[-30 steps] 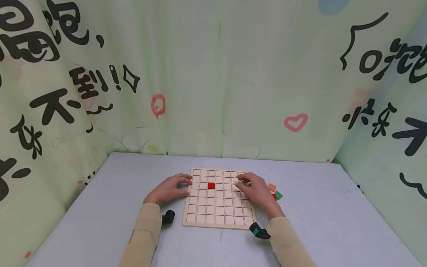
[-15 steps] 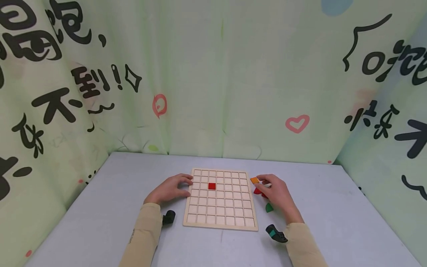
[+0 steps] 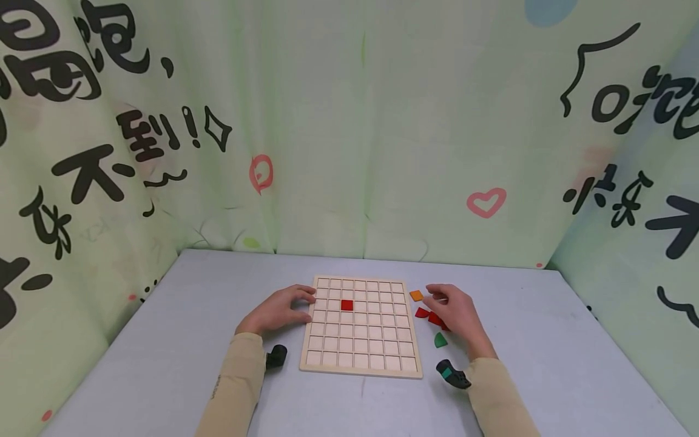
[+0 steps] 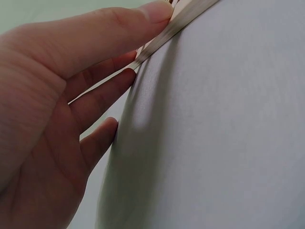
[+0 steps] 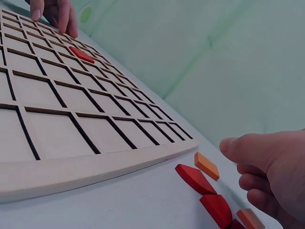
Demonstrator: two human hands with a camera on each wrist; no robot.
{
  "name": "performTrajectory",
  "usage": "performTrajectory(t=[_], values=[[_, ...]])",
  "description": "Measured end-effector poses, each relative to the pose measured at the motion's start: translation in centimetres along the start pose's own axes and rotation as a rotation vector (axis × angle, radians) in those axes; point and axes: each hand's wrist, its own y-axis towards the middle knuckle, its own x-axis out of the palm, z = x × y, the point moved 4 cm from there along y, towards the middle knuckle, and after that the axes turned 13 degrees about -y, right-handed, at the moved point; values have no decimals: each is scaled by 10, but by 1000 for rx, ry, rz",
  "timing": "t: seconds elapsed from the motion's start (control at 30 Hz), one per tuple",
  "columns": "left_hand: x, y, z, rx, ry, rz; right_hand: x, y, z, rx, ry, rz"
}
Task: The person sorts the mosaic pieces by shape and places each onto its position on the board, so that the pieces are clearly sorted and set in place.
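A square wooden grid board [image 3: 360, 369] lies on the table. One red square tile [image 3: 346, 305] sits in a cell toward its upper left. At the board's left edge rests my left hand [image 3: 278, 308], thumb and fingertips touching the rim, as the left wrist view shows close up. To the right of the board, my right hand [image 3: 453, 309] is over loose tiles with its fingers loosely curled and nothing visible in them. Beside its fingertips is an orange tile [image 3: 417, 295]. Red tiles [image 5: 195, 179] lie below the hand, with a green tile [image 3: 440, 340] nearer me.
The pale table [image 3: 229, 267] reaches back to a light green curtain [image 3: 327, 152] with black writing and hearts. Curtains also stand on the left and right. Black wrist cameras [image 3: 453, 374] sit at both sleeves.
My right hand has moved right from over the board to the loose tiles and drawn slightly away from the orange tile. These tiles are more spread out. The left hand stays put.
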Motion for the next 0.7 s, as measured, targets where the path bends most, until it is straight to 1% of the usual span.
performTrajectory(t=[0.13, 0.27, 0.5, 0.63, 0.7], values=[[0, 0, 0, -1, -3, 2, 5, 9, 2, -3, -17, -13], [1, -1, 1, -5, -9, -2, 8, 16, 1, -31, -39, -23], [1, -1, 1, -11, 5, -3, 8, 19, -4, -88, -67, -38], [1, -2, 1, -21, 5, -2, 9, 20, -7, -121, -88, -24], [1, -1, 1, -15, 7, 0, 10, 22, -8, -118, -94, -22]])
